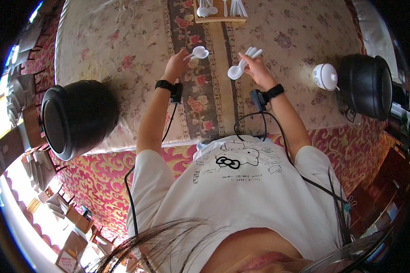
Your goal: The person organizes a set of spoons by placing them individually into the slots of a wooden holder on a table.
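Observation:
Above the flowered tablecloth (pixel 140 30), my left hand (pixel 177 65) grips white soup spoons (pixel 199 52) by their handles, bowls pointing right. My right hand (pixel 256 66) is closed around a bunch of several white spoons (pixel 236 71); their bowls point down and left, and the handle ends stick out above the fingers. The two hands are apart, with the dark floral runner between them. Beyond them, at the top edge, a wooden tray (pixel 220 20) holds more white spoons in separate groups; its far part is cut off by the frame.
A large black round pot (pixel 82 116) stands at the table's left, another black pot (pixel 362 85) at the right. Beside the right one is a white lidded bowl (pixel 325 76) with a patterned side. Black cables (pixel 264 123) run from both wrists towards my body.

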A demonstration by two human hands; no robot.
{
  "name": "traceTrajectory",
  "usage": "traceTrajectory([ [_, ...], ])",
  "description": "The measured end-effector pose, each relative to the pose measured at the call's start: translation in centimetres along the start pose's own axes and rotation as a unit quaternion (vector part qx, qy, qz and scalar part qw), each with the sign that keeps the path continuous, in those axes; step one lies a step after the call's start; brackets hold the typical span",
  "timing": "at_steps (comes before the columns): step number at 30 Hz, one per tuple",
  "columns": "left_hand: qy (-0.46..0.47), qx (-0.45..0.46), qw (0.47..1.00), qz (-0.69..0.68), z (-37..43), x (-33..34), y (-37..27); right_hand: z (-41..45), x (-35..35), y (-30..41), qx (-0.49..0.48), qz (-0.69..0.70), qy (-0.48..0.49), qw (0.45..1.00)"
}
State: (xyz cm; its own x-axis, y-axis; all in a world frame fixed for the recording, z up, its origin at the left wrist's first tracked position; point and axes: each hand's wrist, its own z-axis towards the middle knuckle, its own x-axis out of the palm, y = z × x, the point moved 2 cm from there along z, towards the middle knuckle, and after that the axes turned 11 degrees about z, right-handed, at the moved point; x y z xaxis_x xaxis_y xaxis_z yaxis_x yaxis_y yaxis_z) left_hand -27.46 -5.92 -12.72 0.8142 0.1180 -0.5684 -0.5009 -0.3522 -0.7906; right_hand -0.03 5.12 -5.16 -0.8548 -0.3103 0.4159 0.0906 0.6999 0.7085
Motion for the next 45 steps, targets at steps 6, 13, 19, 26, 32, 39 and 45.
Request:
traceTrajectory([
  [6,0.003,0.031,0.967,0.254,0.0,0.1,-2.3,-0.3,-0.9,0.2,-0.001,0.021,-0.011,1.000],
  [13,-0.022,0.075,0.947,0.311,0.3,-0.2,-2.7,-0.2,-0.8,0.1,-0.004,0.011,-0.024,1.000],
  [19,-0.037,0.096,0.927,0.361,0.5,0.5,-3.0,-0.4,-1.1,0.3,0.002,0.010,-0.020,1.000],
  [26,0.017,-0.012,1.000,-0.002,0.7,-0.5,-1.2,-0.5,-0.3,0.4,0.020,0.009,0.011,1.000],
  [32,0.025,-0.067,0.965,-0.253,-1.1,-2.4,-11.1,0.4,-1.7,0.6,0.012,-0.001,0.003,1.000],
  [39,0.007,-0.055,0.967,-0.247,-2.8,-3.8,-14.0,0.8,0.8,0.6,-0.020,-0.025,0.034,0.999],
  [45,0.026,-0.036,0.911,-0.410,-4.0,-3.8,-16.3,-0.5,4.9,3.3,-0.070,-0.158,0.154,0.973],
])
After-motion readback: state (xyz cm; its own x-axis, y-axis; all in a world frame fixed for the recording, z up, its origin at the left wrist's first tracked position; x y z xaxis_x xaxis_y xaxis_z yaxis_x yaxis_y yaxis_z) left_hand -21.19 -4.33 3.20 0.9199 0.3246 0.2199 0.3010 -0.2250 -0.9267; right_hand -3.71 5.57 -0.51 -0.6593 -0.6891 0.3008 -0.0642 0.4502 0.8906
